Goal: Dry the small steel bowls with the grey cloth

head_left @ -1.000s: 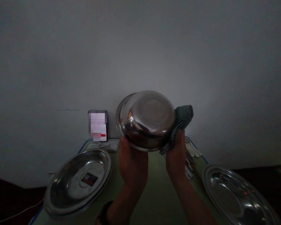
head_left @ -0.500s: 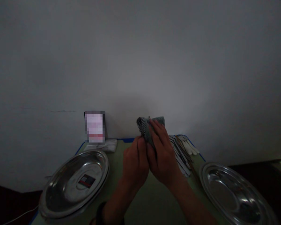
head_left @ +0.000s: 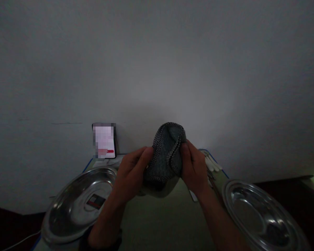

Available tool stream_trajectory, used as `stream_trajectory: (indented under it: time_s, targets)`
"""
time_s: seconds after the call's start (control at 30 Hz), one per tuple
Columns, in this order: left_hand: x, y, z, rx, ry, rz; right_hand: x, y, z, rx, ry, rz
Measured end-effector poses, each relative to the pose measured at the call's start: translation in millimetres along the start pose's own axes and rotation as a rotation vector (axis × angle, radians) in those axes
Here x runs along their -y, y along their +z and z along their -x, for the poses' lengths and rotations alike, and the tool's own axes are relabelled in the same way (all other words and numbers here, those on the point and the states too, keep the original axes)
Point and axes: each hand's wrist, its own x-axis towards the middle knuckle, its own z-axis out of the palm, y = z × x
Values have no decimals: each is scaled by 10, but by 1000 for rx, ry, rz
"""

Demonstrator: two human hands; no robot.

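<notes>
Between my hands, above the table, is a grey cloth (head_left: 162, 160) with a black-and-white checked edge, bunched into folds. My left hand (head_left: 132, 172) grips its left side, thumb on top. On the right side my right hand (head_left: 195, 167) pinches the cloth with the thumb towards me. A paler rounded shape (head_left: 163, 190) shows just below the cloth; I cannot tell whether it is part of the cloth or a separate thing.
A steel basin (head_left: 53, 209) with a dark label stands on the left, another steel basin (head_left: 230, 198) on the right. A lit phone (head_left: 104, 141) leans against the wall. White-handled cutlery (head_left: 213, 163) lies behind my right hand. The green table (head_left: 162, 226) has a blue edge.
My hands have moved apart. The cloth, earlier squeezed narrow between them, is now spread wider, with its folds and checked edge showing. The pale rounded shape has come into view below it.
</notes>
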Motion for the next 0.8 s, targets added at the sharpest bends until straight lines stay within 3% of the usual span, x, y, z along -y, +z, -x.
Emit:
stream_trajectory:
  time_s: [0.1,0.2,0.33,0.57,0.8]
  targets:
    - [2,-1,-10,32,-10,-8,64,27,33,52,5,23]
    - [-43,33,17,46,-1,-2,214,33,101,41,-59,239]
    - [-72,37,41,10,-173,220,402,-46,156,41,-104,332]
    - [126,4,-48,93,-341,664,345,-154,103,381,-99,198]
    - [74,-61,-64,151,-388,770,222,-132,72,281,62,262]
